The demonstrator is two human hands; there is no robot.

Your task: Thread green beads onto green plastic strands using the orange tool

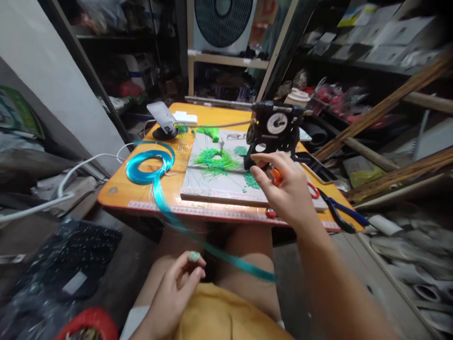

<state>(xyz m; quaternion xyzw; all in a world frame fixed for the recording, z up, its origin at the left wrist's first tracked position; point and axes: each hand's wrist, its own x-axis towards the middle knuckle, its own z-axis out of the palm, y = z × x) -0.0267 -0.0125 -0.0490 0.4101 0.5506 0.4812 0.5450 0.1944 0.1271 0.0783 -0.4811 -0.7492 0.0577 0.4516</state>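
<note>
My right hand is raised over the right side of the table. Its thumb and forefinger are bent and a little apart, with nothing clear between them. Just beyond it stands a black machine with a white dial. Low over my lap is my left hand, its fingers curled toward the thumb, a pale green wrap round one fingertip. What it pinches, if anything, cannot be made out. A coil of shiny blue strands lies on the table, and its loose band hangs across my lap.
A grey board bears green strands and small green beads. Blue-handled pliers lie at the right edge of the orange table. Behind its left part is a small black stand. A wooden ladder leans at right.
</note>
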